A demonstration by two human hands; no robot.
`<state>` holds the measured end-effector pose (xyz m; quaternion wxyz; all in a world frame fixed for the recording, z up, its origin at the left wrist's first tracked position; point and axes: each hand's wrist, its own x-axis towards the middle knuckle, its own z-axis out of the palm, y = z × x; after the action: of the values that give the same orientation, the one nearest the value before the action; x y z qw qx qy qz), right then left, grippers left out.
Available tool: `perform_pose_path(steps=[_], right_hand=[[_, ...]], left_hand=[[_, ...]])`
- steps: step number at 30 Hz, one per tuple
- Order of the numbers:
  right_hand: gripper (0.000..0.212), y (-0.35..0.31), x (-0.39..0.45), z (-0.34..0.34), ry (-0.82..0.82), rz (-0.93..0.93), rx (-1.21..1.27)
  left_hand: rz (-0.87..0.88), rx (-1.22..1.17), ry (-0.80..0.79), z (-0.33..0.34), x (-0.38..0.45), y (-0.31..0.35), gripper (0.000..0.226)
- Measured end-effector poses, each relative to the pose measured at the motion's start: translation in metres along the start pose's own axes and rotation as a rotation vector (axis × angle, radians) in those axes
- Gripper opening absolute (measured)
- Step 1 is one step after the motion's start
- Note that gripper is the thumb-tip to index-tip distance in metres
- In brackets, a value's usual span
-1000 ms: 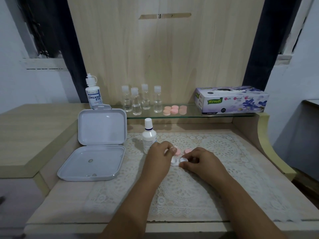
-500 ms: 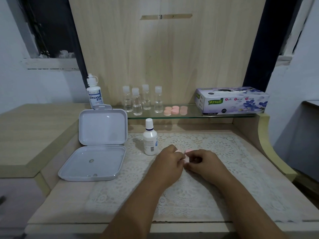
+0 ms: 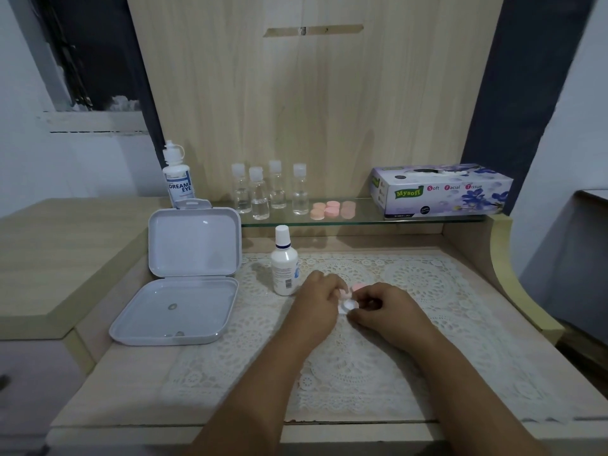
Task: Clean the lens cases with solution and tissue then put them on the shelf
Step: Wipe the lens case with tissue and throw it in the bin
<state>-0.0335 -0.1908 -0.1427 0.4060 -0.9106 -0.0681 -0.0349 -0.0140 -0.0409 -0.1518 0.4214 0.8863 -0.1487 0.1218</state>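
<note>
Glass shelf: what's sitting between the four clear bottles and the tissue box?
In the head view, only the pink caps lie between the clear bottles and the tissue box on the glass shelf.

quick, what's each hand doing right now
Left hand: pinching a pink cap.
Right hand: fingers curled on the white lens case.

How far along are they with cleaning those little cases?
Pink caps already sit on the glass shelf, possibly finished. Both hands, left hand and right hand, hold a lens case on the lace mat. No tissue is out; wiping and shelving remain.
</note>
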Motion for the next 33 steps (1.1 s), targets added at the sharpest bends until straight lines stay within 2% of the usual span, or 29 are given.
perform_pose_path(steps=[3, 7, 11, 16, 20, 23, 25, 28, 30, 33], right_hand=[[0.013, 0.000, 0.000, 0.000, -0.002, -0.003, -0.004], [0.005, 0.000, 0.002, 0.000, 0.002, -0.010, -0.034], [0.011, 0.000, 0.001, -0.001, -0.012, -0.019, 0.013], [0.014, 0.001, 0.002, -0.001, -0.023, 0.006, 0.025], [0.014, 0.000, 0.002, 0.000, -0.022, 0.010, 0.032], [0.013, 0.000, 0.001, 0.000, -0.018, 0.012, 0.028], [0.012, 0.001, 0.002, 0.000, -0.011, 0.004, 0.020], [0.016, 0.000, 0.002, 0.001, -0.015, 0.005, 0.003], [0.012, 0.001, 0.002, 0.001, -0.005, 0.011, 0.016], [0.010, 0.003, 0.003, 0.000, -0.001, -0.004, -0.023]], left_hand=[[0.002, -0.060, 0.149, -0.006, -0.003, 0.006, 0.010], [0.075, 0.074, 0.083, -0.002, -0.009, 0.007, 0.015], [0.202, 0.309, 0.022, 0.001, -0.007, 0.001, 0.021], [0.253, 0.391, -0.022, 0.000, -0.010, 0.005, 0.030], [0.212, 0.412, -0.048, 0.000, -0.008, 0.006, 0.030], [0.133, 0.394, -0.085, 0.001, -0.004, 0.006, 0.027], [0.053, 0.266, -0.092, -0.001, 0.000, 0.007, 0.023], [0.020, -0.025, 0.078, -0.006, 0.003, 0.003, 0.016], [0.099, 0.054, 0.119, -0.009, 0.001, 0.001, 0.014], [0.204, 0.287, 0.051, -0.004, -0.006, 0.002, 0.016]])
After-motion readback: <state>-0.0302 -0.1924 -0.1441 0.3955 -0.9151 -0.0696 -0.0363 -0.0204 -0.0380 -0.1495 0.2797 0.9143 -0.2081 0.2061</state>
